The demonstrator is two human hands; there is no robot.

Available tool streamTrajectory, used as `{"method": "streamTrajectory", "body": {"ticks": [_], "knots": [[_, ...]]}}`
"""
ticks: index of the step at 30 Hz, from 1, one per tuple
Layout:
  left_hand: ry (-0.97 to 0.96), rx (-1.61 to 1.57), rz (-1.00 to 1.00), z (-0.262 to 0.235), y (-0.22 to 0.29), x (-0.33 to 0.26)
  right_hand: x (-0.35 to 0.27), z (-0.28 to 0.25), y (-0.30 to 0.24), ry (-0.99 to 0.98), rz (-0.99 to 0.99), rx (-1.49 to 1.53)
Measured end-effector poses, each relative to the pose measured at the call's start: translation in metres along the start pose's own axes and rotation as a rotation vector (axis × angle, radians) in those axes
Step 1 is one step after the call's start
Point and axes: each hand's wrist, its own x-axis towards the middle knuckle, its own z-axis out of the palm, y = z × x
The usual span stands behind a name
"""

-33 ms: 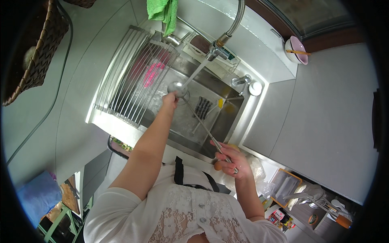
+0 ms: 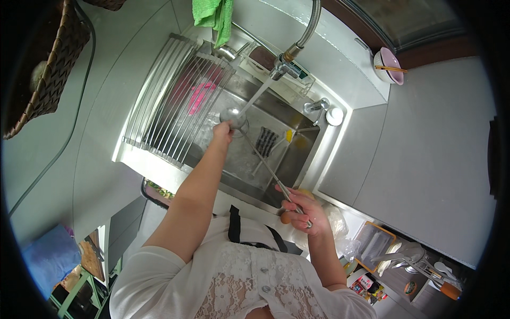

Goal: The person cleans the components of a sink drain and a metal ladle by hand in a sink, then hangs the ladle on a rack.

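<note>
A long-handled metal ladle (image 2: 267, 165) slants across the sink (image 2: 241, 183), its round bowl under the stream from the faucet (image 2: 283, 69). My left hand (image 2: 223, 131) is closed at the edge of the ladle's bowl; its fingertips are partly hidden. Nearer to my body, my right hand (image 2: 305, 210) holds the handle close to its end, fingers curled around it. Below the ladle, a dark striped cloth or pad (image 2: 266, 142) lies on the sink floor, with a small yellow piece (image 2: 289, 135) to its right.
A metal roll-up rack (image 2: 170, 101) covers the sink's left part, with something pink (image 2: 202, 97) under it. A green cloth (image 2: 213, 18) hangs behind. At the right stand a bowl with chopsticks (image 2: 390, 66) and an open drawer of utensils (image 2: 419, 260). A woven basket (image 2: 58, 69) is far left.
</note>
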Motion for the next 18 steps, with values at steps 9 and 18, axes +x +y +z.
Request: {"method": "streamTrajectory", "body": {"ticks": [9, 18], "knots": [[-0.253, -0.140, -0.068, -0.007, 0.004, 0.008, -0.003, -0.003, 0.001, -0.054, 0.020, 0.017], [-0.072, -0.064, 0.013, 0.000, 0.002, 0.000, 0.002, -0.005, 0.001, -0.049, 0.063, 0.125]]}}
